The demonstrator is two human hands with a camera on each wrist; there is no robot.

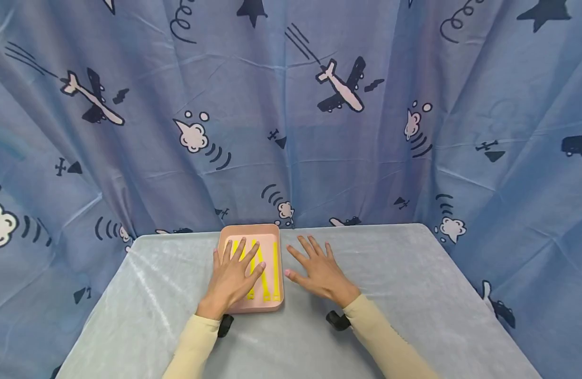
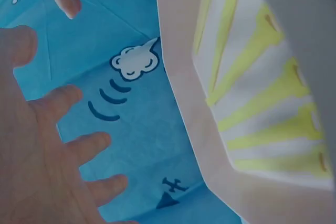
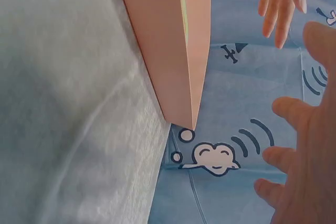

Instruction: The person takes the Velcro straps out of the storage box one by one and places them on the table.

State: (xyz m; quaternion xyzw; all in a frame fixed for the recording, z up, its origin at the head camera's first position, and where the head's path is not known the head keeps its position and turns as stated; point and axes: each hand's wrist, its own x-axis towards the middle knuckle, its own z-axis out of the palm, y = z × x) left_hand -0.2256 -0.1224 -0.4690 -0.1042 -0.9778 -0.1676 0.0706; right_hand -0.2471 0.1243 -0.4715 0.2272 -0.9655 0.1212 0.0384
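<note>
A pink rectangular tray (image 1: 257, 309) lies near the back of the table with several long yellow strips (image 1: 276, 271) inside, each wider at one end. Above the tray my left hand (image 1: 231, 278) is held with fingers spread, hiding part of the strips. My right hand (image 1: 322, 271) hovers over the table just right of the tray, its fingers spread too and nothing in it. In the left wrist view the strips (image 2: 257, 119) fan out along the tray floor, apart from the left hand. The right wrist view shows the tray's outer side wall (image 3: 160, 35).
A pale grey cloth covers the table (image 1: 414, 295). Behind and around it hangs a blue curtain (image 1: 253, 131) printed with planes and clouds. A black wrist device (image 1: 338, 320) sits at each cuff.
</note>
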